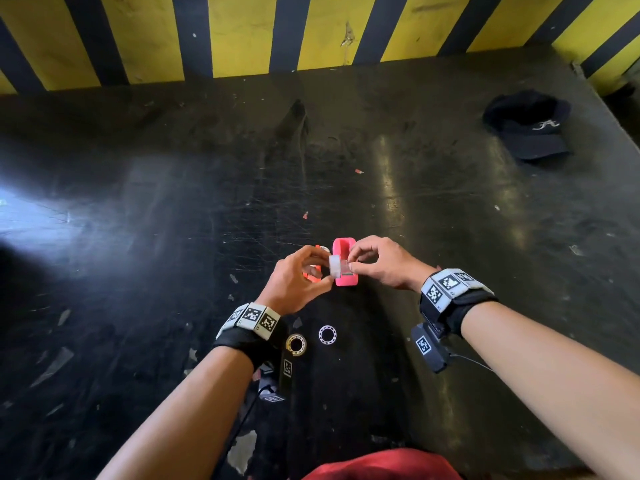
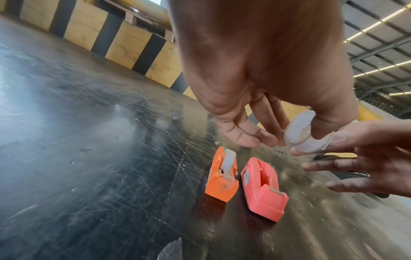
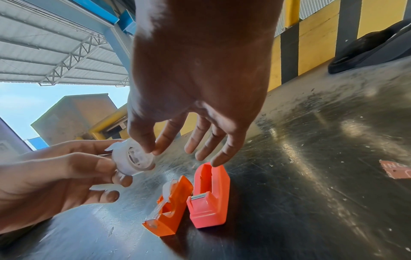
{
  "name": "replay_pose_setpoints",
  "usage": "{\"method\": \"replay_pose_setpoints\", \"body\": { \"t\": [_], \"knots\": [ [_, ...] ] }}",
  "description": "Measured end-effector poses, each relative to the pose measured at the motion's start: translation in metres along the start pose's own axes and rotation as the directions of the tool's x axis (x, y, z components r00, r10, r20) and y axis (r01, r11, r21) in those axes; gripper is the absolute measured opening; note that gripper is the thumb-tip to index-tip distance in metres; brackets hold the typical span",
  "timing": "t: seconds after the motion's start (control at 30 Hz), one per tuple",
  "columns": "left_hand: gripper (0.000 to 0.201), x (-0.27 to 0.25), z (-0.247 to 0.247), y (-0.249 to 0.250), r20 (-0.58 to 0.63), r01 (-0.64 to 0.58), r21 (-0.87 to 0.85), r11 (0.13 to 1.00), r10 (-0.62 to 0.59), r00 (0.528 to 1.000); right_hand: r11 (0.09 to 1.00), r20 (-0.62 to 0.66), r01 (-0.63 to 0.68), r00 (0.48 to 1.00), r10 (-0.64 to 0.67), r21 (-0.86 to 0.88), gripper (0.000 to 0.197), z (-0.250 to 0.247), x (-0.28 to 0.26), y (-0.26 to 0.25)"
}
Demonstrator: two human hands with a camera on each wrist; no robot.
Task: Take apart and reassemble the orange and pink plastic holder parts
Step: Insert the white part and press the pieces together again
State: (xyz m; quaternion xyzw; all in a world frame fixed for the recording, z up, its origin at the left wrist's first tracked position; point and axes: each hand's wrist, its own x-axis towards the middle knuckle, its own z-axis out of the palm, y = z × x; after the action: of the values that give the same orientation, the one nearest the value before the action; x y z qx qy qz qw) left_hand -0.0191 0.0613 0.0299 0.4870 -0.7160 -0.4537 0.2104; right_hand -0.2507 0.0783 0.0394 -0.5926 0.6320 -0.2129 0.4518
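An orange holder (image 2: pixel 220 177) with a clear tape roll seated in it lies on the dark table. Right beside it is a pink holder (image 2: pixel 262 190) whose slot is empty. In the head view the orange holder (image 1: pixel 313 277) is mostly hidden behind my left hand, and the pink holder (image 1: pixel 344 247) behind both hands. A second clear tape roll (image 1: pixel 335 266) is held in the air just above them. My left hand (image 1: pixel 325 268) grips it between thumb and fingers. My right hand (image 1: pixel 351 266) pinches the roll's (image 3: pixel 133 158) right side with thumb and forefinger, other fingers spread.
Two small rings, one yellowish (image 1: pixel 296 344) and one white (image 1: pixel 327 334), lie on the table near my left wrist. A black cap (image 1: pixel 530 126) sits at the far right. A yellow and black striped wall (image 1: pixel 242 32) borders the far edge. Small scraps dot the table.
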Motion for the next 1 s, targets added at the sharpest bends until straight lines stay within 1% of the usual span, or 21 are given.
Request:
{"method": "replay_pose_setpoints", "body": {
  "t": [0.13, 0.33, 0.5, 0.63, 0.73, 0.8, 0.83, 0.9, 0.93, 0.97, 1.0],
  "knots": [
    [0.042, -0.001, -0.001, 0.003, 0.035, -0.017, 0.005, 1.0, 0.016, 0.999, 1.0, 0.02, -0.005, 1.0, 0.005, -0.007, 0.014, 0.004, 0.001, -0.001],
    [0.041, -0.001, 0.001, 0.007, 0.044, -0.008, -0.024, 1.0, 0.009, 0.999, 1.0, 0.036, -0.017, 0.999, 0.017, -0.026, 0.014, 0.004, 0.001, -0.001],
    [0.041, -0.001, 0.003, 0.006, 0.048, -0.002, -0.048, 0.999, 0.004, 0.999, 1.0, 0.028, -0.025, 0.999, 0.025, -0.008, 0.013, 0.004, 0.0, 0.0],
    [0.039, -0.001, 0.004, 0.008, 0.052, -0.004, -0.051, 0.999, 0.007, 0.999, 0.999, 0.03, -0.035, 0.999, 0.035, -0.012, 0.016, 0.003, 0.0, 0.0],
    [0.039, 0.0, 0.003, 0.008, 0.06, -0.004, -0.044, 0.999, 0.007, 0.998, 0.998, 0.043, -0.057, 0.997, 0.056, 0.018, 0.01, 0.001, -0.001, -0.001],
    [0.04, 0.0, 0.002, 0.007, 0.056, 0.005, -0.057, 0.998, -0.002, 0.998, 0.996, 0.019, -0.077, 0.997, 0.077, 0.033, 0.007, -0.001, 0.0, 0.0],
    [0.041, 0.0, 0.002, 0.007, 0.054, 0.007, -0.066, 0.998, -0.004, 0.999, 0.996, -0.003, -0.086, 0.996, 0.086, 0.031, 0.008, -0.002, 0.001, 0.002],
    [0.042, 0.001, 0.003, 0.005, 0.054, 0.002, -0.057, 0.998, 0.001, 0.999, 0.994, -0.025, -0.106, 0.994, 0.106, 0.018, 0.016, -0.003, 0.006, 0.006],
    [0.042, 0.002, 0.003, 0.005, 0.058, -0.001, -0.048, 0.999, 0.004, 0.998, 0.993, -0.014, -0.119, 0.993, 0.119, 0.001, 0.023, -0.002, 0.01, 0.01],
    [0.042, 0.002, 0.003, 0.003, 0.06, -0.002, -0.047, 0.999, 0.005, 0.998, 0.991, 0.006, -0.13, 0.992, 0.13, -0.037, 0.035, -0.002, 0.013, 0.013],
    [0.042, 0.003, 0.004, 0.003, 0.061, 0.001, -0.055, 0.998, 0.002, 0.998, 0.986, 0.031, -0.134, 0.99, 0.137, -0.102, 0.052, -0.001, 0.017, 0.017]
  ]
}}
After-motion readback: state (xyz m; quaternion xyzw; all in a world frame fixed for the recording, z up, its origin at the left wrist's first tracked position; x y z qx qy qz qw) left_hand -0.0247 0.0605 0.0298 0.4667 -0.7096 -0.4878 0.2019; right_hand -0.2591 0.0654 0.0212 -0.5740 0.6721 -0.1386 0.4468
